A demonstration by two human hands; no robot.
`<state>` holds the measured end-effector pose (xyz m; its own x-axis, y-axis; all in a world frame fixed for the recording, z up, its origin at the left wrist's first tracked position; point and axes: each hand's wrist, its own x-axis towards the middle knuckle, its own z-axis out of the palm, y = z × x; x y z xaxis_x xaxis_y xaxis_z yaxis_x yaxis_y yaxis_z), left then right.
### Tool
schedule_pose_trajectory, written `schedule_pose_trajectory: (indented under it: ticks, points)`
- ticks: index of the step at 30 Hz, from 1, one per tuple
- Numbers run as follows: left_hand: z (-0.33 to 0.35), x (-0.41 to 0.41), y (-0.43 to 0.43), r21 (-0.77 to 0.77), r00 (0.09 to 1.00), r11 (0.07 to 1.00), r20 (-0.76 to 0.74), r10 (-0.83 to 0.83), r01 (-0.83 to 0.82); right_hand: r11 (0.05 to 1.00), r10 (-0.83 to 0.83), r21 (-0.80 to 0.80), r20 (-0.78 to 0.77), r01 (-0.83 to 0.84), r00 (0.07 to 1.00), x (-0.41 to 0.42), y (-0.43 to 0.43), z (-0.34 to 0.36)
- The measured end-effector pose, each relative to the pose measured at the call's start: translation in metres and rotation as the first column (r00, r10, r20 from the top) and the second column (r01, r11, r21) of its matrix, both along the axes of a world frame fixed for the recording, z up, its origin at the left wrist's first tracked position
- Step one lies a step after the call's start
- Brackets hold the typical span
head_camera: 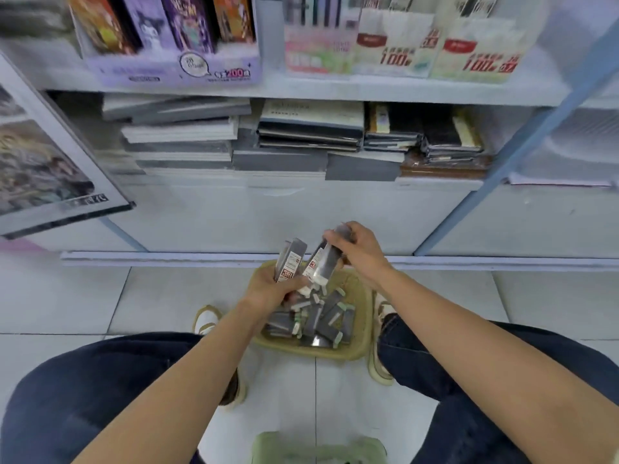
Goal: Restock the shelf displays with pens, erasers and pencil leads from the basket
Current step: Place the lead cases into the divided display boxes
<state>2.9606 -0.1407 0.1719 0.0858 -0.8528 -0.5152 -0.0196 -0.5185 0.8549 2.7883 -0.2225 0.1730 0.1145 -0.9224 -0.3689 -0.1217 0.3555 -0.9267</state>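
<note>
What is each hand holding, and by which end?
The left hand grips a pack by its lower end; the right hand grips a second pack by its upper end, both above the basket.

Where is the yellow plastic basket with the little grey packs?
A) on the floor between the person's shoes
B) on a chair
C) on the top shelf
A: the yellow plastic basket sits on the tiled floor, between the left shoe and the right shoe.
</note>
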Motion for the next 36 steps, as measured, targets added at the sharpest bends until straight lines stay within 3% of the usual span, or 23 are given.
schedule_pose_trajectory:
  ticks: [3, 6, 10, 13, 17, 19, 21, 25, 29, 32, 36]
  points:
    - [0.033, -0.005, -0.003, -0.016, 0.999, 0.999, -0.004, 0.047, -0.047, 0.998, -0.064, 0.02, 0.227, 0.061, 0.972, -0.009, 0.002, 0.034]
    - [0.056, -0.005, -0.006, -0.008, 0.993, 0.993, -0.038, 0.115, -0.115, 0.996, -0.09, 0.007, 0.346, 0.094, 0.934, -0.017, 0.007, 0.059]
    - [0.079, -0.001, -0.005, -0.027, 0.988, 0.995, -0.121, 0.095, -0.099, 0.995, 0.084, -0.08, 0.464, -0.053, 0.882, -0.033, 0.015, 0.084]
    - [0.092, 0.005, -0.003, -0.022, 0.977, 0.996, -0.196, 0.081, -0.087, 0.979, 0.193, -0.137, 0.427, -0.148, 0.883, -0.042, 0.023, 0.094]
    - [0.105, 0.01, -0.001, -0.078, 0.986, 0.996, -0.165, 0.037, -0.05, 0.962, 0.186, -0.221, 0.092, -0.162, 0.978, -0.042, 0.029, 0.104]
    - [0.111, 0.011, -0.002, -0.105, 0.986, 0.994, -0.168, 0.021, -0.039, 0.962, 0.183, -0.209, 0.017, -0.176, 0.983, -0.04, 0.028, 0.109]
    - [0.12, 0.012, -0.003, -0.126, 0.99, 0.992, -0.139, -0.014, -0.004, 0.967, 0.208, -0.165, 0.055, -0.196, 0.977, -0.038, 0.027, 0.112]
    - [0.135, 0.013, -0.006, -0.127, 0.995, 0.991, -0.084, -0.053, 0.042, 0.971, 0.23, -0.123, 0.283, -0.203, 0.931, -0.032, 0.028, 0.123]
    - [0.146, 0.01, -0.01, -0.114, 0.97, 0.985, -0.222, 0.099, -0.127, 0.964, 0.254, -0.153, 0.3, -0.216, 0.919, -0.029, 0.029, 0.131]
    - [0.152, 0.007, -0.013, -0.109, 0.912, 0.957, -0.349, 0.217, -0.27, 0.984, 0.12, -0.167, 0.382, -0.059, 0.916, -0.026, 0.028, 0.133]
    - [0.157, -0.008, -0.017, -0.138, 0.91, 0.938, -0.323, 0.261, -0.318, 0.985, 0.006, -0.154, 0.458, 0.073, 0.889, -0.02, 0.027, 0.138]
